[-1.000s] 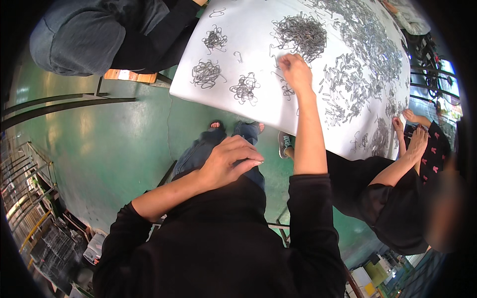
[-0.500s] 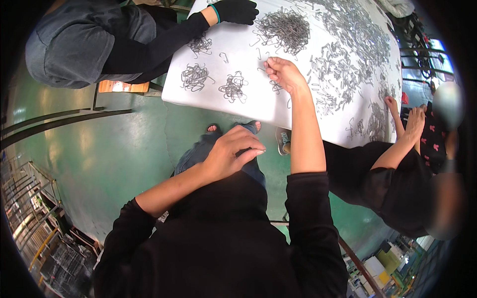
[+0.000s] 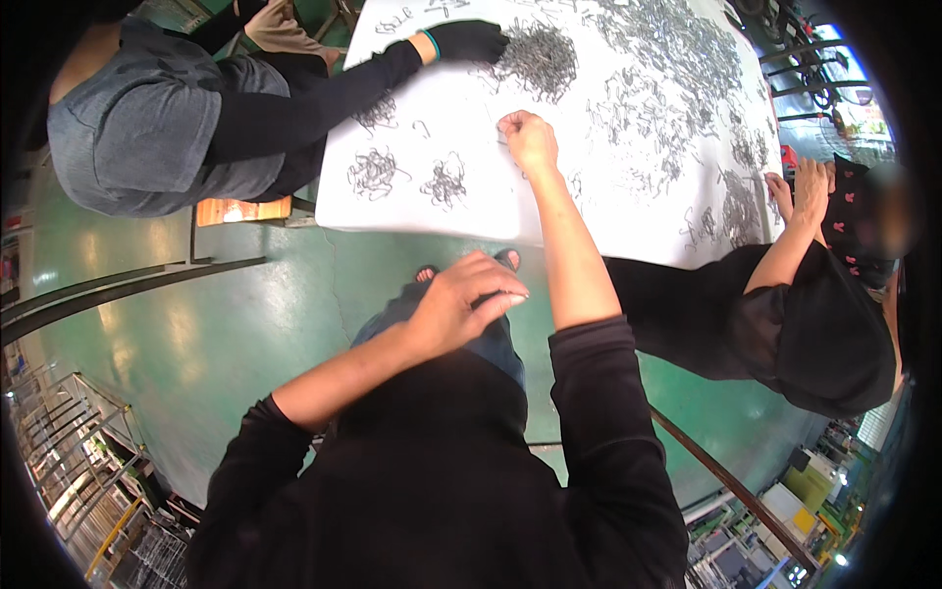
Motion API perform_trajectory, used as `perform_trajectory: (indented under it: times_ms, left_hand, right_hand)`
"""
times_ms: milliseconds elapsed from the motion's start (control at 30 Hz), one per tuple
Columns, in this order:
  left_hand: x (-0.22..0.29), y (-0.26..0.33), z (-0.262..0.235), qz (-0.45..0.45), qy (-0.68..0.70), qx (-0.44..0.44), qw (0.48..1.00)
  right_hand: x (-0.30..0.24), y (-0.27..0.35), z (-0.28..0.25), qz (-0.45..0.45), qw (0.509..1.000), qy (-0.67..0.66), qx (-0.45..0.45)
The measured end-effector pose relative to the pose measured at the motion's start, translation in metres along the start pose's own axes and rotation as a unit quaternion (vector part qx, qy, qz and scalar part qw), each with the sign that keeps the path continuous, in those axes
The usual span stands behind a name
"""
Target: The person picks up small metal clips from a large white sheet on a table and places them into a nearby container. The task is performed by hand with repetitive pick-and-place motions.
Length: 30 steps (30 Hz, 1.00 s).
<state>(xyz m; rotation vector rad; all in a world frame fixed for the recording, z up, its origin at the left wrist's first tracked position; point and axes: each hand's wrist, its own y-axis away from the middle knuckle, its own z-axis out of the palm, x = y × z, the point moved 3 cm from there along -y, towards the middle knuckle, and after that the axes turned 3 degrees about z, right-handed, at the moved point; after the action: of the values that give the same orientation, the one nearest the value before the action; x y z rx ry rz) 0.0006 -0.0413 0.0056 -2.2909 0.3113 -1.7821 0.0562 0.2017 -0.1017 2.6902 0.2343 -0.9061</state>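
Over the white-topped table point(image 3: 471, 221), my right hand point(image 3: 531, 142) reaches forward with thumb and fingers pinched together. A thin dark line shows by its fingertips; whether it is held or lies on the table is unclear. My left hand point(image 3: 465, 302) hovers in front of my body, short of the table edge, its fingers curled and thumb pressed against them. Anything inside it is hidden. Small heaps of bent metal wire hooks point(image 3: 444, 181) point(image 3: 373, 173) lie left of my right hand, near a single hook point(image 3: 422, 128). Beyond is a larger hook pile point(image 3: 538, 64).
At left, a co-worker's black-gloved hand point(image 3: 469, 42) touches the large pile. Another person's bare hands point(image 3: 811, 191) are at the table's right end. Many loose metal pieces point(image 3: 667, 88) cover the table's right side. A wooden stool point(image 3: 243, 211) stands on the green floor.
My right hand has shifted a little left across the table, still pinched. My left hand stays almost in place. The gloved hand remains by the large pile, and the view has shifted slightly.
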Motion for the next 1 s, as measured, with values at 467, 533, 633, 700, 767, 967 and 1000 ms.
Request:
perform_trajectory:
  times_ms: [467, 533, 633, 700, 767, 967, 1000]
  left_hand:
    - [0.001, 0.000, 0.010, 0.051, -0.024, 0.003, 0.998]
    - [0.001, -0.001, 0.011, 0.044, -0.017, -0.008, 0.999]
    - [0.005, -0.005, 0.016, 0.047, -0.008, -0.008, 0.999]
    - [0.008, -0.009, 0.021, 0.043, 0.000, -0.014, 0.999]
    - [0.011, -0.013, 0.028, 0.051, 0.012, -0.020, 0.998]
    - [0.016, -0.027, 0.055, 0.076, 0.029, -0.035, 0.996]
    - [0.016, -0.029, 0.059, 0.078, 0.032, -0.037, 0.996]
  right_hand:
    - [0.029, 0.093, -0.057, 0.030, 0.933, -0.349, -0.079]
    - [0.031, 0.151, -0.077, 0.030, 0.890, -0.452, -0.049]
    - [0.027, 0.221, -0.095, 0.090, 0.850, -0.519, -0.001]
    - [0.021, 0.254, -0.104, 0.086, 0.827, -0.555, 0.026]
    - [0.018, 0.274, -0.104, 0.079, 0.797, -0.595, 0.065]
    - [0.030, 0.291, -0.102, 0.106, 0.760, -0.624, 0.147]
    - [0.032, 0.290, -0.104, 0.094, 0.764, -0.617, 0.163]
